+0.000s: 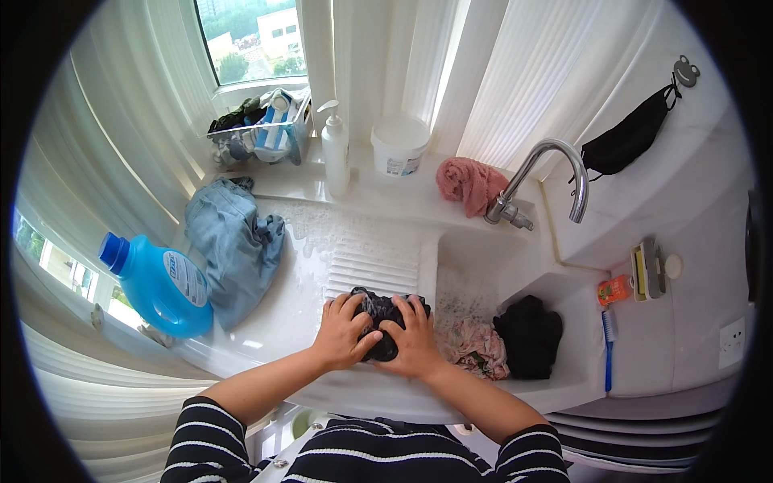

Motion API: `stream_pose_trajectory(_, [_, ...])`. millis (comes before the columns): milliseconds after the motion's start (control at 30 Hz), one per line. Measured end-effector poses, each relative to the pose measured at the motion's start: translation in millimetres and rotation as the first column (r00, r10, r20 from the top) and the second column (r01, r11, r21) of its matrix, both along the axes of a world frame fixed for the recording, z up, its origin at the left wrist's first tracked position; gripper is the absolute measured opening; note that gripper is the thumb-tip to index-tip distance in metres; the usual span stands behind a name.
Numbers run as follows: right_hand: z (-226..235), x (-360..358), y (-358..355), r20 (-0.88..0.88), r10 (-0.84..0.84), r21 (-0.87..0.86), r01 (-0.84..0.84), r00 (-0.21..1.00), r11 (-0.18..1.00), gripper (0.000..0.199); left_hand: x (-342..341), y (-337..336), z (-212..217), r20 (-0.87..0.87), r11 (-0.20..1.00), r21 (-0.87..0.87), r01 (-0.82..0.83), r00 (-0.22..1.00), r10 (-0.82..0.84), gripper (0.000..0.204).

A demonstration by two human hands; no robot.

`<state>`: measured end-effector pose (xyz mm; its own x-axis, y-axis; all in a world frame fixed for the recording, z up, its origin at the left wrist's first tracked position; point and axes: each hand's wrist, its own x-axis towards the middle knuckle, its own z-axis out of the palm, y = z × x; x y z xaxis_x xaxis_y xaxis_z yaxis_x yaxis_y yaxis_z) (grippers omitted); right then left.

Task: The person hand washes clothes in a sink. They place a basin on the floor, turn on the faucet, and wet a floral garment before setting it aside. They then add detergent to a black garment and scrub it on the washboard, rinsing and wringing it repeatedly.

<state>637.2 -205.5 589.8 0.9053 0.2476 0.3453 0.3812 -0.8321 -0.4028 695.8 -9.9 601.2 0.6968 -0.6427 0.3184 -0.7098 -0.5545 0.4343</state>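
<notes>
A wet, bunched black cloth with some suds on it lies at the lower end of the ridged washboard moulded into the white sink counter. My left hand grips its left side, fingers curled over the top. From the right, my right hand presses and grips the same cloth, its thumb close to the left one. Both palms hide part of the bundle. In the basin to the right sit a pink floral cloth and a dry-looking black garment.
Light blue denim lies left of the washboard, beside a blue detergent jug. Along the back stand a wire basket, a white pump bottle, a white tub and a pink towel. The chrome faucet arches over the basin's right side.
</notes>
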Motion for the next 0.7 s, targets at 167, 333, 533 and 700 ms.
stream_pose_trajectory(167, [-3,45,4,0.128,0.098,-0.023,-0.096,0.987,0.995,0.057,29,-28,1,-0.065,0.986,-0.135,-0.101,0.994,0.093,0.026])
stream_pose_trajectory(333, [18,94,-1,-0.199,0.058,0.045,-0.050,0.978,0.998,0.055,76,-36,-1,-0.129,0.972,-0.070,-0.226,0.968,0.216,0.033])
stream_pose_trajectory(533, [3,7,-10,0.059,0.189,0.102,-0.195,0.980,0.976,0.059,-8,-12,-2,-0.044,0.996,-0.068,-0.061,0.997,0.058,0.067])
stream_pose_trajectory(700, [-13,19,-10,0.141,0.239,0.023,-0.245,0.961,0.969,0.055,-5,-27,-5,0.030,0.987,-0.134,-0.090,0.995,0.095,0.034])
